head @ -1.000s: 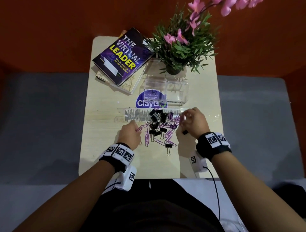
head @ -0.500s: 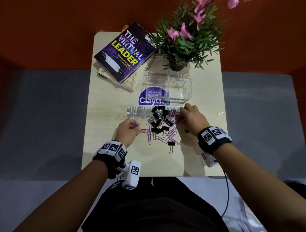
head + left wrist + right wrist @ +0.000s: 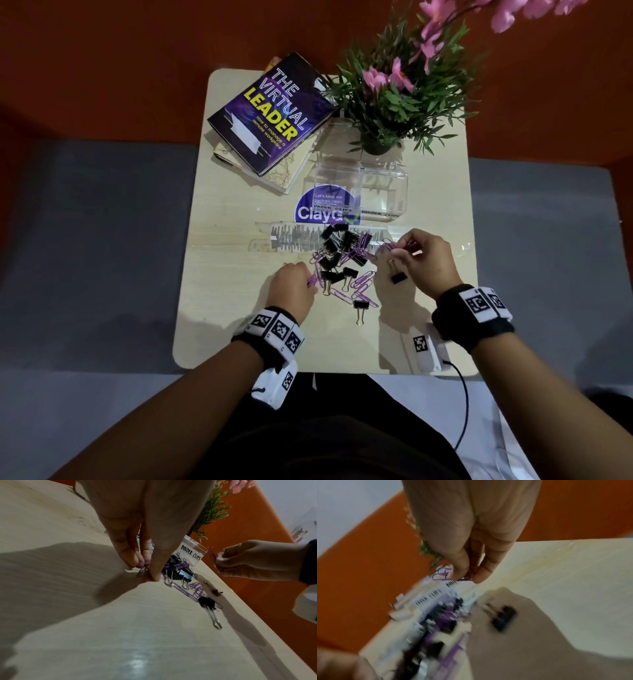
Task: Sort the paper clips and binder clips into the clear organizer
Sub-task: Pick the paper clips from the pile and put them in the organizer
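A mixed pile of purple paper clips (image 3: 359,284) and black binder clips (image 3: 334,255) lies on the pale table (image 3: 239,325). Behind it stands the clear organizer (image 3: 376,186), labelled for paper clips and binder clips (image 3: 191,553). My left hand (image 3: 291,284) rests at the pile's left edge and pinches purple paper clips (image 3: 143,571) against the tabletop. Lifted off the table at the pile's right, my right hand (image 3: 423,257) pinches purple paper clips (image 3: 443,575). One binder clip (image 3: 399,277) lies under that hand.
A clear lid (image 3: 294,236) lies flat in front of the organizer, under part of the pile. Stacked books (image 3: 270,116) sit at the back left and a potted plant (image 3: 387,99) at the back right. A lone binder clip (image 3: 360,308) lies nearer me.
My right hand has risen from the pile with purple paper clips in its fingers, uncovering a binder clip. My left hand stays at the pile's left edge, gathering paper clips.
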Demonstrator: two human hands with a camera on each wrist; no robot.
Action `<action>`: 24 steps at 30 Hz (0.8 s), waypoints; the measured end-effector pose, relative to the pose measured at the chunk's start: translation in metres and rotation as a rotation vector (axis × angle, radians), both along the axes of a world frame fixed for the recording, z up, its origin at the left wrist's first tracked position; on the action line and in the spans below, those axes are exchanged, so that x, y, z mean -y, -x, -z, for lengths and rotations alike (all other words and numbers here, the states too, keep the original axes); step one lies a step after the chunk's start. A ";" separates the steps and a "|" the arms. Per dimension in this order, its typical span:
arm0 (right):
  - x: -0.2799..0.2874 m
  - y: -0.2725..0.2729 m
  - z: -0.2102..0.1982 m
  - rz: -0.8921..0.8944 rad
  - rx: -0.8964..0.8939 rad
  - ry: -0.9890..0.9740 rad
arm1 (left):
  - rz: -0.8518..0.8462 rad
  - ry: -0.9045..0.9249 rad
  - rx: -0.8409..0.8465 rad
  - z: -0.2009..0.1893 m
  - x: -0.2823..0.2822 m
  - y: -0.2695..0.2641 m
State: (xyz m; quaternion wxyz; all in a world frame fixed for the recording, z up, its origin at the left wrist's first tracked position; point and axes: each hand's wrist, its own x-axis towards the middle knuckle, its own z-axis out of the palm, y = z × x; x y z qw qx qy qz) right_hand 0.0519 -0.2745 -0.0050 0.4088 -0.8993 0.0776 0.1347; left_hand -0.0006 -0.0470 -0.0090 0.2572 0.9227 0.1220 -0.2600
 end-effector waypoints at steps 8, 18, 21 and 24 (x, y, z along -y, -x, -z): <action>-0.058 -0.062 -0.047 -0.060 0.210 -0.040 | 0.107 -0.051 -0.097 -0.008 -0.017 -0.016; -0.074 -0.069 -0.043 -0.168 0.278 0.078 | 0.038 0.302 0.204 -0.070 -0.021 -0.096; -0.046 -0.041 -0.036 -0.045 0.206 0.044 | 0.110 0.295 0.306 -0.075 0.002 -0.133; -0.034 -0.019 -0.018 -0.085 0.076 0.085 | 0.196 0.168 0.292 -0.059 0.021 -0.157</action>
